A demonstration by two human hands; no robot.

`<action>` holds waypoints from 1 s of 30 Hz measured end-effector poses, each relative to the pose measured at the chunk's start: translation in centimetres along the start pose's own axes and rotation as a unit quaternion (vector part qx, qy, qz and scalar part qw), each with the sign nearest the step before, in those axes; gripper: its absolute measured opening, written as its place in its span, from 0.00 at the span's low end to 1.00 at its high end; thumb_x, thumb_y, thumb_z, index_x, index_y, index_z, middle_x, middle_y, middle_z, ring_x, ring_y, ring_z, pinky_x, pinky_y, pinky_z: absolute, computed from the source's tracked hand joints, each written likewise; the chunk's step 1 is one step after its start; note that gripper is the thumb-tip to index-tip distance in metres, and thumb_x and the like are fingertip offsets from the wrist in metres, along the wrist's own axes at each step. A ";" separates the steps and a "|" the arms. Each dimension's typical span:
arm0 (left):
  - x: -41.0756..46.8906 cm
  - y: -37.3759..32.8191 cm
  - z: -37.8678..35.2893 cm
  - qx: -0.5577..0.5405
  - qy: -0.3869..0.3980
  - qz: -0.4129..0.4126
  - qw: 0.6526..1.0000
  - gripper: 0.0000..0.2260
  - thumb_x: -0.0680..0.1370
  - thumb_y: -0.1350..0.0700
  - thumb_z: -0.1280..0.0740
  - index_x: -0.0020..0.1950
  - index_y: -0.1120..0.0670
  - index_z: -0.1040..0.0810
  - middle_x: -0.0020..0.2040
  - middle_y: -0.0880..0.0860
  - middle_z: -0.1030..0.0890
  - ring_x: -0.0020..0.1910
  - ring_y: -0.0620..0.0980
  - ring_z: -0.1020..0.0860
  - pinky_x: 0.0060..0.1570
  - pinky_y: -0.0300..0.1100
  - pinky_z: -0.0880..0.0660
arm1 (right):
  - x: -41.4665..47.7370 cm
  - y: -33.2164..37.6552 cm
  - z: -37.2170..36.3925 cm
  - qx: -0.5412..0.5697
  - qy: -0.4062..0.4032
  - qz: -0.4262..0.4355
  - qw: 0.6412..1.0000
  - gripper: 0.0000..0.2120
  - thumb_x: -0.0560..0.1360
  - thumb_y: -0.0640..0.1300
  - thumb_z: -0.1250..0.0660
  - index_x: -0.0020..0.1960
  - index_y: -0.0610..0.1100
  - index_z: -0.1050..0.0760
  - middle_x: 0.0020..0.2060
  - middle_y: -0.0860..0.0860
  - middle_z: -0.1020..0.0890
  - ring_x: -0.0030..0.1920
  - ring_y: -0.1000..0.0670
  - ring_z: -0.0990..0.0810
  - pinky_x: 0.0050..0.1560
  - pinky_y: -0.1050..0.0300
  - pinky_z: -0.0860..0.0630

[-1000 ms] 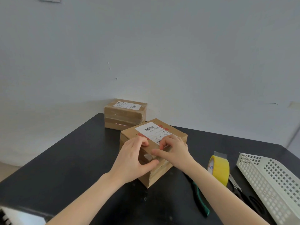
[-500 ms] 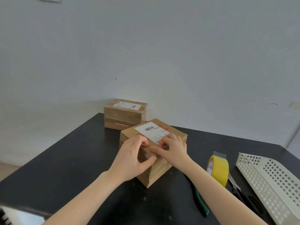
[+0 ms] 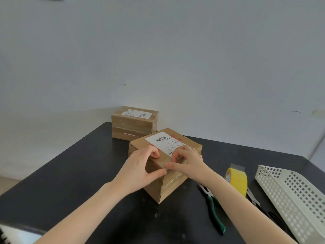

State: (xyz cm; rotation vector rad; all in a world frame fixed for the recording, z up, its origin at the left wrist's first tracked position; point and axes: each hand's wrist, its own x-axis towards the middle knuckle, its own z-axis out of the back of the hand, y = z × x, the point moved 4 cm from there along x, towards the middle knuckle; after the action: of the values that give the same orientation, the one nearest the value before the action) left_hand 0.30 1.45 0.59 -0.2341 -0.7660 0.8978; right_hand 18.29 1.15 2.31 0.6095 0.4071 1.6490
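Note:
A brown cardboard box [image 3: 154, 184] with a white shipping label [image 3: 164, 142] sits on the black table [image 3: 70, 173]. My left hand [image 3: 140, 168] grips its near top edge, fingers curled over the top and thumb on the front side. My right hand [image 3: 189, 162] rests beside it on the same edge, fingertips pressed at a strip of clear tape, thumb pointing left along the front. The two thumbs nearly touch.
A second taped cardboard box [image 3: 134, 123] stands at the table's far edge by the wall. To the right lie a yellow tape roll [image 3: 237, 180], green-handled pliers [image 3: 213, 206], scissors partly hidden behind my forearm, and a white perforated basket [image 3: 295, 196].
Both hands have stayed on the box's near edge. My right thumb has slid a little left toward the left thumb; the box has not moved.

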 end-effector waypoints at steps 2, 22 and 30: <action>0.1 0.2 0.0 -0.010 0.007 0.010 1.000 0.20 0.68 0.38 0.28 0.54 0.41 0.32 0.53 0.34 0.27 0.55 0.34 0.28 0.52 0.26 0.34 | -0.1 0.0 0.0 0.003 -0.002 0.002 1.000 0.13 0.69 0.62 0.29 0.37 0.55 0.27 0.54 0.58 0.27 0.61 0.53 0.35 0.59 0.54 0.47; 0.3 0.2 0.4 -0.004 0.047 -0.002 0.999 0.29 0.62 0.38 0.24 0.58 0.42 0.31 0.54 0.34 0.26 0.56 0.30 0.29 0.52 0.23 0.33 | -0.2 0.9 -0.2 -0.038 0.001 -0.016 0.999 0.17 0.69 0.65 0.31 0.37 0.53 0.29 0.55 0.56 0.28 0.61 0.51 0.36 0.65 0.50 0.40; 0.3 0.8 0.9 -0.005 0.070 0.010 0.997 0.30 0.65 0.47 0.22 0.62 0.40 0.32 0.58 0.36 0.24 0.60 0.33 0.28 0.59 0.29 0.34 | 0.0 1.8 -0.2 -0.101 0.015 -0.016 0.995 0.21 0.68 0.68 0.32 0.36 0.51 0.31 0.53 0.55 0.29 0.60 0.49 0.36 0.65 0.47 0.35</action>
State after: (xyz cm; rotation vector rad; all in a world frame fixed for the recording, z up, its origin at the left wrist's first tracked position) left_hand -0.68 2.03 0.97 -0.3101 -0.6392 0.8861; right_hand 16.75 0.83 3.14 0.4256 0.2668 1.6456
